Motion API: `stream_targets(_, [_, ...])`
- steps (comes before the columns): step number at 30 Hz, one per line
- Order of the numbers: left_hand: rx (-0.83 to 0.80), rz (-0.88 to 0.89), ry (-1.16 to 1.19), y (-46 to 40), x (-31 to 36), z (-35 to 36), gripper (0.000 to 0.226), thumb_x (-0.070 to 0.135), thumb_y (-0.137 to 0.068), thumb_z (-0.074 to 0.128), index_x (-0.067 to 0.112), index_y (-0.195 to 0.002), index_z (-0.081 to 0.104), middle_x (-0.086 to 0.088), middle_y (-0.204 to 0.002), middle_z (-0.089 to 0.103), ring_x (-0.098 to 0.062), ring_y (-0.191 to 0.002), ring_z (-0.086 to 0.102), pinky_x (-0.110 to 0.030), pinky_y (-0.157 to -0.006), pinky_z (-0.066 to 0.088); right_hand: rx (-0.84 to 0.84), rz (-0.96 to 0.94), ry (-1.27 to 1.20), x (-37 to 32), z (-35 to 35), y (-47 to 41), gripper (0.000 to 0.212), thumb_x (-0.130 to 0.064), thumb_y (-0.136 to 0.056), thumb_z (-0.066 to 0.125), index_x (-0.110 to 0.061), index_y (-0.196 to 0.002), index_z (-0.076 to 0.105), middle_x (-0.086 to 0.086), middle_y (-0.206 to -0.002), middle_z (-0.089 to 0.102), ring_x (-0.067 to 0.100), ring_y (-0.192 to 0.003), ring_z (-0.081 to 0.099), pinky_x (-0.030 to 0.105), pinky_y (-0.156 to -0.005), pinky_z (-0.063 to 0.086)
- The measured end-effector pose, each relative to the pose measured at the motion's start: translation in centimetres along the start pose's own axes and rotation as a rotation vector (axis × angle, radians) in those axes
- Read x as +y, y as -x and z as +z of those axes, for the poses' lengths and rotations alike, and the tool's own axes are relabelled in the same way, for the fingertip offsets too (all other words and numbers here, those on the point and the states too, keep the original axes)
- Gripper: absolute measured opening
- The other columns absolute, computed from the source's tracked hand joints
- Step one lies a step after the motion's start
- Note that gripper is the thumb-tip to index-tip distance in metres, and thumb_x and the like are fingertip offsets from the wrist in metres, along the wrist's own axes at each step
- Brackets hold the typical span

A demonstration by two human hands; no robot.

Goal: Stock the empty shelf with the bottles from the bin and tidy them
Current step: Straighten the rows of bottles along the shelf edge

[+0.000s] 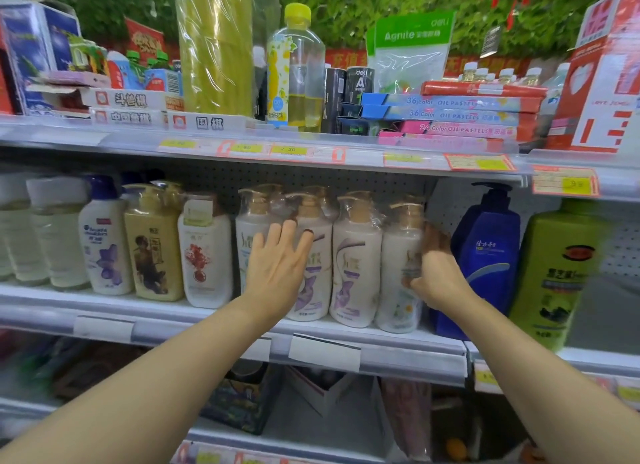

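middle shelf (214, 320) | centre frame, left to right: clear bottles (52, 235), white shampoo bottle (104, 245), beige pump bottle (154, 245), white pump bottles (356, 259), blue pump bottle (488, 252), green bottle (557, 273) at right edge | all upright

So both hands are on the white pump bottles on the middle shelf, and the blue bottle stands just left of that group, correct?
Not quite: the head view shows the blue bottle just right of the white pump bottles, not left. Left hand and right hand are on them, middle shelf.
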State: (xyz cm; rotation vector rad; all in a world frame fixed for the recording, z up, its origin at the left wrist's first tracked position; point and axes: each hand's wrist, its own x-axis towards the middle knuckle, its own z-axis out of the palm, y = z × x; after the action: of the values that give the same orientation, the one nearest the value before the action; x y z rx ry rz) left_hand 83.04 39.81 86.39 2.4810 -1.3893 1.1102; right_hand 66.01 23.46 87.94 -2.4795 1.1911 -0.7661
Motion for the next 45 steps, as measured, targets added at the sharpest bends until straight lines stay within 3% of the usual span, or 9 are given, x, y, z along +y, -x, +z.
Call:
stream_targets(5, [-0.053, 0.000, -0.006, 0.5, 0.4, -0.2, 0.074, 0.023, -0.080, 0.068, 0.018, -0.140, 0.025, -0.012, -0.140, 0.027, -0.028, -0.119, 0.036, -0.037, -0.094, 0.033, 0.014, -0.040, -0.015, 0.6, 0.3, -0.3, 0.094, -0.001, -0.081, 0.069, -0.019, -0.148, 0.006, 0.016, -0.118, 0.044, 0.010, -0.063, 0.045, 0.028, -0.058, 0.043])
stream_targets(9, [-0.044, -0.012, -0.029, 1.4, 0.6, 0.1, 0.073, 0.018, -0.066, 0.076, 0.016, -0.131, 0.041, -0.013, -0.131, 0.042, -0.029, -0.109, 0.045, -0.039, -0.086, 0.039, 0.007, -0.023, 0.022, 0.5, 0.3, 0.2, 0.093, -0.003, -0.080, 0.069, -0.018, -0.148, 0.007, 0.019, -0.130, 0.037, 0.024, -0.078, 0.055, 0.033, -0.061, 0.048])
stream_targets(12, [-0.016, -0.048, -0.070, 2.2, 0.2, 0.4, 0.074, 0.019, -0.050, 0.084, 0.017, -0.118, 0.055, -0.010, -0.114, 0.054, -0.028, -0.095, 0.053, -0.037, -0.075, 0.043, 0.072, 0.013, 0.201, -0.5, 0.7, 1.8, 0.068, -0.015, -0.082, 0.070, -0.001, -0.136, 0.030, 0.025, -0.134, 0.037, 0.037, -0.108, 0.051, 0.040, -0.083, 0.049])
stream_targets(17, [-0.098, -0.094, -0.070, 4.7, -1.0, 0.3, 0.074, 0.026, -0.074, 0.075, 0.017, -0.135, 0.034, -0.007, -0.136, 0.036, -0.027, -0.120, 0.039, -0.038, -0.094, 0.036, 0.170, -0.245, 0.203, -3.3, 2.2, 5.3, 0.073, -0.026, -0.079, 0.073, -0.011, -0.137, 0.030, 0.019, -0.143, 0.021, 0.035, -0.133, 0.022, 0.041, -0.107, 0.033])
stream_targets(21, [-0.134, -0.159, -0.098, 7.1, -2.9, -0.1, 0.069, 0.026, -0.073, 0.075, 0.018, -0.130, 0.037, -0.005, -0.128, 0.044, -0.026, -0.113, 0.044, -0.036, -0.089, 0.037, 0.029, -0.416, 0.142, -6.0, 4.5, 6.4, 0.065, -0.026, -0.081, 0.068, -0.012, -0.135, 0.035, 0.013, -0.146, 0.020, 0.029, -0.134, 0.017, 0.036, -0.107, 0.028])
stream_targets(28, [-0.178, -0.265, -0.110, 9.6, -9.4, 0.1, 0.072, 0.030, -0.074, 0.074, 0.020, -0.131, 0.032, -0.002, -0.129, 0.040, -0.024, -0.116, 0.039, -0.037, -0.093, 0.037, -0.067, -0.492, 0.151, -11.2, 8.0, 6.8, 0.066, -0.030, -0.083, 0.067, -0.011, -0.137, 0.033, 0.009, -0.145, 0.024, 0.028, -0.133, 0.022, 0.034, -0.108, 0.024])
stream_targets(36, [-0.186, -0.237, -0.027, 10.8, -17.9, 3.0, 0.060, 0.030, -0.079, 0.069, 0.021, -0.128, 0.036, -0.002, -0.126, 0.042, -0.022, -0.115, 0.040, -0.033, -0.093, 0.035, -0.181, -0.400, 0.009, -18.1, 13.8, 6.8, 0.064, -0.019, -0.088, 0.065, -0.009, -0.140, 0.029, 0.009, -0.141, 0.027, 0.030, -0.128, 0.037, 0.038, -0.100, 0.040])
stream_targets(39, [-0.192, -0.211, 0.009, 10.9, -21.5, 4.5, 0.061, 0.032, -0.078, 0.070, 0.021, -0.127, 0.035, -0.002, -0.125, 0.041, -0.022, -0.114, 0.040, -0.033, -0.091, 0.036, -0.212, -0.285, -0.028, -21.1, 15.8, 7.0, 0.069, -0.015, -0.092, 0.059, -0.011, -0.147, 0.017, 0.013, -0.147, 0.027, 0.031, -0.128, 0.041, 0.039, -0.100, 0.040])
stream_targets(45, [-0.223, -0.133, 0.040, 10.2, -25.9, 7.1, 0.064, 0.029, -0.080, 0.067, 0.021, -0.132, 0.031, -0.002, -0.125, 0.040, -0.024, -0.113, 0.040, -0.034, -0.090, 0.035, -0.202, -0.048, -0.032, -24.1, 18.4, 6.0, 0.070, -0.012, -0.089, 0.061, -0.009, -0.143, 0.016, 0.016, -0.139, 0.041, 0.032, -0.122, 0.048, 0.039, -0.096, 0.044])
